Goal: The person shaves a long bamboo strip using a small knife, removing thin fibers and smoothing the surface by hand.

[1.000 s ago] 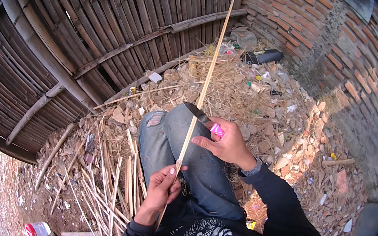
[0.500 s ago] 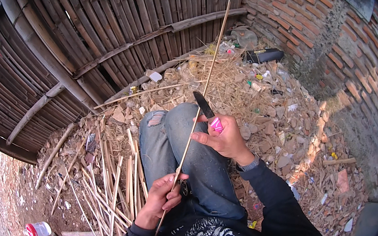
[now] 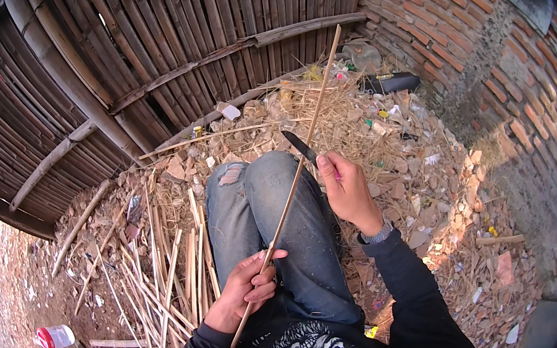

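Observation:
A long thin bamboo strip (image 3: pixel 294 189) slants across my lap, its far end raised toward the fence and its near end against my shirt. My left hand (image 3: pixel 251 282) is closed around its lower part. In my right hand (image 3: pixel 352 190) is a knife (image 3: pixel 299 145) with a dark blade; the fingers cover nearly all of its pink handle. The blade points up and to the left, with its middle close to the strip. Whether blade and strip touch, I cannot tell. Below them are my knees in worn jeans (image 3: pixel 281 195).
Several split bamboo strips (image 3: pixel 162 295) lie left of my legs. A clear jar with a red lid (image 3: pixel 55 338) rests at the far left. Ahead stands a bamboo fence (image 3: pixel 188 24), and a brick wall (image 3: pixel 463 30) rises at right. Rubble, shavings and a black object (image 3: pixel 389 82) cover the ground.
My right hand has moved slightly right and turned, so its back now faces up and the thumb lies along the knife. The strip's far end has dropped nearer, and my left hand shifted slightly right.

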Action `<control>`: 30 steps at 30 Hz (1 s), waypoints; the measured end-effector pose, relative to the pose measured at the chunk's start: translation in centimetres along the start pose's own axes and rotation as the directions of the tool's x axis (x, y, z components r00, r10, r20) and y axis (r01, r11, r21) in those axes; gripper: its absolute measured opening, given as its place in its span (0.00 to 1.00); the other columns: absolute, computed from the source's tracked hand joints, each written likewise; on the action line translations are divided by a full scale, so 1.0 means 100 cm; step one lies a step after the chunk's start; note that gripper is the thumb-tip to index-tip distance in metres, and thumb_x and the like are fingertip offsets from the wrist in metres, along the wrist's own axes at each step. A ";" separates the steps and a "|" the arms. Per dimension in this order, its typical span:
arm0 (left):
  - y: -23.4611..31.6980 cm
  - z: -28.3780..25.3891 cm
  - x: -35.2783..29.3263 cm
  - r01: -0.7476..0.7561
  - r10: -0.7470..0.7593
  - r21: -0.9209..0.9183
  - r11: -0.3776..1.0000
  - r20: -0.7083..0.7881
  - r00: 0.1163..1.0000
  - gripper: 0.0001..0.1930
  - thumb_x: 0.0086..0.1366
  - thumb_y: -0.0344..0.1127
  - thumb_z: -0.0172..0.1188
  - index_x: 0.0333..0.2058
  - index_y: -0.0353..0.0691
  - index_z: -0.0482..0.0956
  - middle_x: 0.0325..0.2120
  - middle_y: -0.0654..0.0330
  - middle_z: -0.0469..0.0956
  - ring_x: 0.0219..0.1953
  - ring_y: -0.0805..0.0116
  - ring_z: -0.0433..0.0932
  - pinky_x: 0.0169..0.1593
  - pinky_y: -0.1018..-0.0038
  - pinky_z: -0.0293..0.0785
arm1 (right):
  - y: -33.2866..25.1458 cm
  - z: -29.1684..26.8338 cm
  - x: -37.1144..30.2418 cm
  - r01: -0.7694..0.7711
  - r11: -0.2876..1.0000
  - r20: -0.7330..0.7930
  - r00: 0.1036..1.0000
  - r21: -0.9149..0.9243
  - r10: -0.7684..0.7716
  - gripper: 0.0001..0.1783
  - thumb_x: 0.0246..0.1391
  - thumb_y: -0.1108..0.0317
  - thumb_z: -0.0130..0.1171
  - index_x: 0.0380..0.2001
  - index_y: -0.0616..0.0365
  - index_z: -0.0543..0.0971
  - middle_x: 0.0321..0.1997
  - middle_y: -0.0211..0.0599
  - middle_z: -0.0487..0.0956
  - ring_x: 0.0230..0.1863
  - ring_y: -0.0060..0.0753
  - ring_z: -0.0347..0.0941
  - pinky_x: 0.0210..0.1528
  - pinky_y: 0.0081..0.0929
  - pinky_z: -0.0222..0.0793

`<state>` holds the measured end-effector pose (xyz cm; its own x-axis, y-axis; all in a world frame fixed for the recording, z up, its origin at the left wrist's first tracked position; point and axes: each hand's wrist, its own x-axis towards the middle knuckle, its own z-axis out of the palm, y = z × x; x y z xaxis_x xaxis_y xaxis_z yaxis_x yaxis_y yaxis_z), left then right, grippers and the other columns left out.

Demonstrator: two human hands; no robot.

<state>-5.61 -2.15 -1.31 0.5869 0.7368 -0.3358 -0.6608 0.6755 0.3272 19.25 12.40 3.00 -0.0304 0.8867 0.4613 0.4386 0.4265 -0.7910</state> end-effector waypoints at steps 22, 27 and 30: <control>0.002 -0.036 -0.052 0.066 -0.008 0.265 0.962 -0.213 0.977 0.21 0.81 0.44 0.49 0.59 0.32 0.76 0.14 0.71 0.54 0.10 0.81 0.53 0.15 0.80 0.51 | 0.048 -0.010 0.052 0.016 0.964 0.175 0.984 -0.265 0.032 0.34 0.75 0.48 0.49 0.21 0.67 0.75 0.13 0.51 0.66 0.15 0.47 0.62 0.23 0.44 0.58; 0.002 -0.036 -0.040 -0.009 0.064 0.360 0.933 -0.143 0.988 0.21 0.82 0.44 0.47 0.58 0.33 0.77 0.14 0.72 0.54 0.09 0.81 0.53 0.14 0.79 0.51 | 0.030 -0.026 0.034 0.019 0.955 0.197 0.979 -0.298 0.042 0.29 0.74 0.52 0.51 0.27 0.67 0.81 0.16 0.56 0.72 0.19 0.60 0.73 0.24 0.49 0.63; 0.004 -0.030 -0.036 -0.017 0.074 0.381 0.924 -0.135 0.988 0.20 0.82 0.44 0.47 0.58 0.34 0.77 0.14 0.72 0.53 0.09 0.81 0.53 0.14 0.79 0.51 | 0.027 -0.033 0.033 -0.004 0.958 0.221 0.973 -0.288 0.071 0.29 0.74 0.52 0.51 0.26 0.67 0.80 0.14 0.55 0.71 0.18 0.59 0.71 0.24 0.48 0.63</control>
<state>-9.36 -4.63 -2.68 0.4681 0.7738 -0.4268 -0.4425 0.6233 0.6448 23.30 15.86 3.67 -0.1972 0.9322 0.3035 0.6789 0.3532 -0.6437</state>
